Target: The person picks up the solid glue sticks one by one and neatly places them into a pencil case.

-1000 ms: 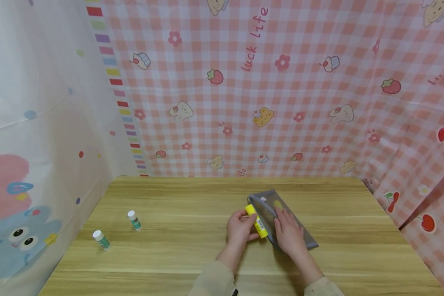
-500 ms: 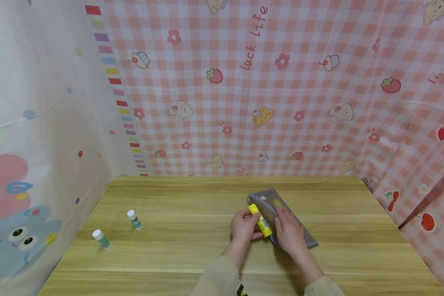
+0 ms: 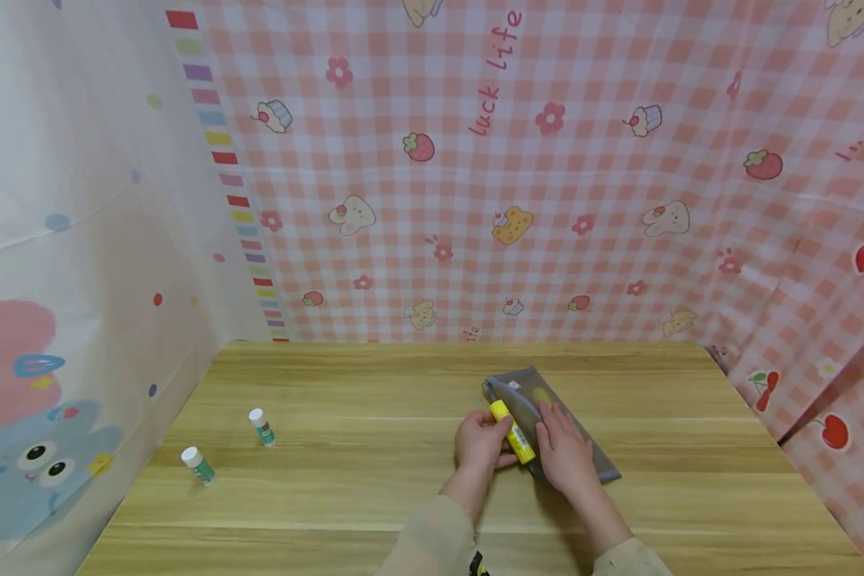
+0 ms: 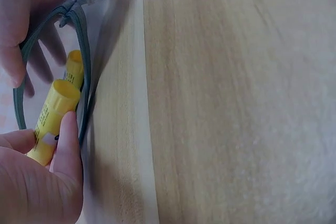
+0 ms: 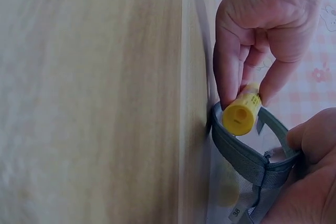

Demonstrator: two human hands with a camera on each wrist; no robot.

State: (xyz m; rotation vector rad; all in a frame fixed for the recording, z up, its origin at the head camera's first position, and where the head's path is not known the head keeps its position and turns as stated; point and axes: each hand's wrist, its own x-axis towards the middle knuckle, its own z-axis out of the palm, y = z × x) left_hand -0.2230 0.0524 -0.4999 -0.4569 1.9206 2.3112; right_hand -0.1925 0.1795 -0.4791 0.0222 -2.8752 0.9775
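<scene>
At the mouth of a grey mesh zip pouch point(image 3: 583, 436), my left hand point(image 3: 478, 442) pinches a yellow glue stick point(image 3: 513, 432) between thumb and fingers. In the left wrist view the stick's front end is inside the raised rim point(image 4: 84, 45). Behind it a second yellow glue stick point(image 4: 75, 64) lies within the pouch, showing through the mesh in the head view. My right hand point(image 3: 565, 452) holds the pouch's upper side, thumb and fingers on either side of the rim, so the mouth gapes. From the right wrist, the held stick's round end point(image 5: 240, 120) points into this gap.
Two white-capped green glue sticks point(image 3: 262, 428) point(image 3: 198, 466) stand apart on the left of the wooden table point(image 3: 360, 496). A pink checked cloth point(image 3: 403, 200) hangs behind the table's far edge, and a white printed cloth point(image 3: 115, 240) hangs on the left.
My left hand has moved right with the yellow glue stick, bringing it closer against the pouch's mouth. The right hand and the pouch have barely moved.
</scene>
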